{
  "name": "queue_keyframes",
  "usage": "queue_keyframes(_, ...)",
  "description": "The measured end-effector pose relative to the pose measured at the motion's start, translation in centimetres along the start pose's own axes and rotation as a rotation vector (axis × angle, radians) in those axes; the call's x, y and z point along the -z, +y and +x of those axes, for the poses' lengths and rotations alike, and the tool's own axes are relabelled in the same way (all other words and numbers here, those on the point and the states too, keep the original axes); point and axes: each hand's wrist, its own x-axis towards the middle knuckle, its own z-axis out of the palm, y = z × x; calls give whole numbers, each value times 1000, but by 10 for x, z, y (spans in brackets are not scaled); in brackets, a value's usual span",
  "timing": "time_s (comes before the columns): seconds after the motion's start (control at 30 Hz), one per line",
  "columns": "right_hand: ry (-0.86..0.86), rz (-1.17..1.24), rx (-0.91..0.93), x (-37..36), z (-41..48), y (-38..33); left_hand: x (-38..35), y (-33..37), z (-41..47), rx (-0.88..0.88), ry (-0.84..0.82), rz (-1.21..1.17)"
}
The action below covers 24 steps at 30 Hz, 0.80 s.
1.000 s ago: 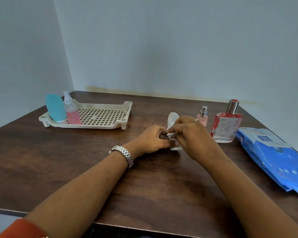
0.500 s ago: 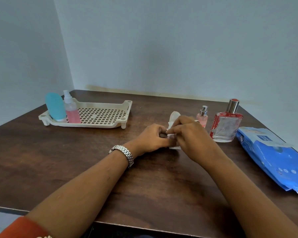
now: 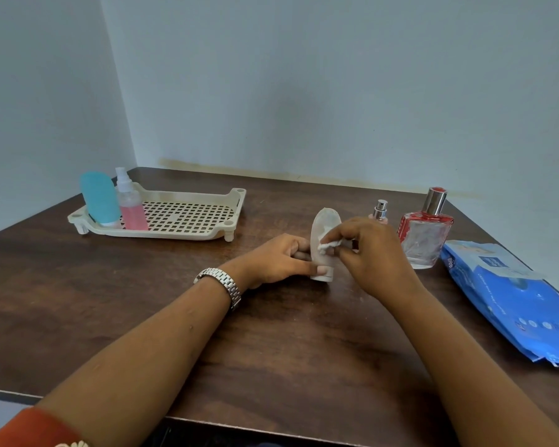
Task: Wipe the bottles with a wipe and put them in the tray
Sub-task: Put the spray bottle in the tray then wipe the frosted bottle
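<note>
Tray (image 3: 162, 235): cream plastic with a perforated floor, standing on the brown table (image 3: 271, 333). It contains two bottles, both upright at its left end: a blue bottle (image 3: 100, 199) and, just beside it toward the tray's middle, a pink spray bottle (image 3: 130, 208) with a clear nozzle. White bottle (image 3: 324, 227): outside the tray and well apart to its right, upright with a slight lean and cap end down; the cap seems to rest on the table, though the fingers partly hide it. Left hand (image 3: 278, 258): it wears a silver watch (image 3: 221, 283) at the wrist, and its fingers are curled round the white bottle's lower body with the thumb near the cap. Right hand (image 3: 371, 253): thumb and fingertips are closed in a pinch on a bunched white wipe (image 3: 329, 245), which is pressed against the white bottle's side. Farther right of the tray, past the hands, stand a small pink perfume bottle (image 3: 380, 211), partly hidden, and then a glass perfume bottle (image 3: 425, 233) with red trim and a silver cap. Farthest from the tray, a blue wipes pack (image 3: 513, 301) lies flat.
</note>
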Motion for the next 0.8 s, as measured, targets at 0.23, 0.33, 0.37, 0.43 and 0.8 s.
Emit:
queue_keyframes(0.23, 181, 124, -85, -7, 4, 1, 3, -1, 2, 11, -66, -15)
queue_keyframes(0.33, 148, 104, -68, -8, 0, -3, 2, -1, 2, 5, -72, -35)
queue_keyframes(0.37, 127, 77, -54, -8, -1, -3, 2, -1, 2, 1, -70, -39)
queue_keyframes(0.43, 72, 28, -27, -7, -2, -2, 2, 0, 1, 2, -66, -37)
queue_keyframes(0.8, 271, 234, -76, -6, 8, 9, 1, 2, 1, 17, -117, 6)
